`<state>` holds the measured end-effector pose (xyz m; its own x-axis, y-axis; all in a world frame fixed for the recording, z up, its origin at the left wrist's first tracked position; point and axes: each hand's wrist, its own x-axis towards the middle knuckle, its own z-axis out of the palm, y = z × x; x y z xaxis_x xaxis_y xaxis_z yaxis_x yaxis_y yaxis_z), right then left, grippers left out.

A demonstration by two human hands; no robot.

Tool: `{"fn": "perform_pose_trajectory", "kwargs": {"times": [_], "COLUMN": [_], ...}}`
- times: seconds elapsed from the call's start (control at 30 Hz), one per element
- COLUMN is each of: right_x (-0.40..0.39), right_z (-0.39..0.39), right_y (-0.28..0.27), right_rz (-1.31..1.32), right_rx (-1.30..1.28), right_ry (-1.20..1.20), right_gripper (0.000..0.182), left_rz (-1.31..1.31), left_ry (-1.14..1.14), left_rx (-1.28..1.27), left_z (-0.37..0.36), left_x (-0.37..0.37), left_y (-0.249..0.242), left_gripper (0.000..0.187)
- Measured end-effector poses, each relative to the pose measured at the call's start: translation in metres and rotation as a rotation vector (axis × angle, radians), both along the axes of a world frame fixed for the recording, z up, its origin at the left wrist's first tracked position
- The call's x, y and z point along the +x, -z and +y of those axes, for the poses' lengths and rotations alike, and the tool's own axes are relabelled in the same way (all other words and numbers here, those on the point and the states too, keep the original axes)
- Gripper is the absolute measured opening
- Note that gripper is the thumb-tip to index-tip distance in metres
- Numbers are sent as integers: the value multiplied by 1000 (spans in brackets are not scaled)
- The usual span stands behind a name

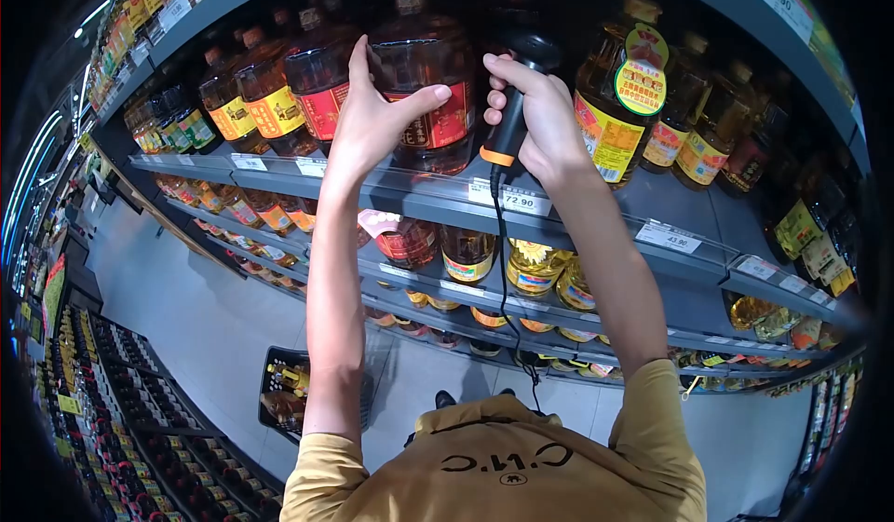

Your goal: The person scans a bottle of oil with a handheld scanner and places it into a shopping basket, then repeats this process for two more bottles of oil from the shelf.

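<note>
My right hand (pixel 548 122) is wrapped round the upright handle of a black handheld barcode scanner (pixel 507 135) with an orange ring at its base. From its lower end a black cable (pixel 503 261) hangs down toward my shirt. The scanner's head is beside a large dark oil bottle (pixel 421 52) with a red label. In front of that bottle is my left hand (pixel 380 117), thumb and forefinger spread wide across its face. Part of the label is hidden behind the hand. To the scanner's right stands an oil bottle with a yellow label (pixel 607 135) and a round neck tag.
More oil bottles (pixel 275 98) line this shelf to the left. Price tags (pixel 510 198) run along the shelf edge (pixel 596 207), with further stocked shelves below. On the floor at lower left stands a black basket (pixel 270 401) holding bottles. A bottle-filled display (pixel 140 410) is behind it.
</note>
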<state>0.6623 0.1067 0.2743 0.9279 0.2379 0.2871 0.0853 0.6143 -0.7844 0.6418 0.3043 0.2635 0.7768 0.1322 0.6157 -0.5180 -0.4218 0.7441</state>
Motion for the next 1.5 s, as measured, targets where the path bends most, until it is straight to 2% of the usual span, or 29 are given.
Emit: {"fn": "perform_pose_trajectory", "kwargs": {"times": [0.4,0.53,0.63,0.77,0.97,1.17,1.33,1.5], "right_x": [-4,-6,-6,-7,-8,-11,-13,-15], "right_z": [-6,-7,-10,-17,-23,-20,-21,-21], "right_y": [5,7,8,10,12,12,13,13], "right_rz": [1,26,20,-7,-3,-5,-12,-21], "right_rx": [8,-4,-22,-53,-67,-87,-119,-126], "right_ry": [-48,-39,-27,-13,1,-24,-44,-61], "right_gripper": [15,15,14,13,14,13,14,15], "left_rz": [59,9,41,57,-87,79,66,64], "left_ry": [-69,-58,-37,-382,-620,-531,-524,-491], "left_rx": [120,127,40,310,568,512,467,470], "left_z": [7,8,-1,-23,-34,-42,-31,-27], "left_x": [-4,4,-1,-39,-25,-18,-8,-6], "left_y": [-7,-3,-4,-27,-44,-57,-54,-52], "left_gripper": [126,125,124,112,101,103,111,111]}}
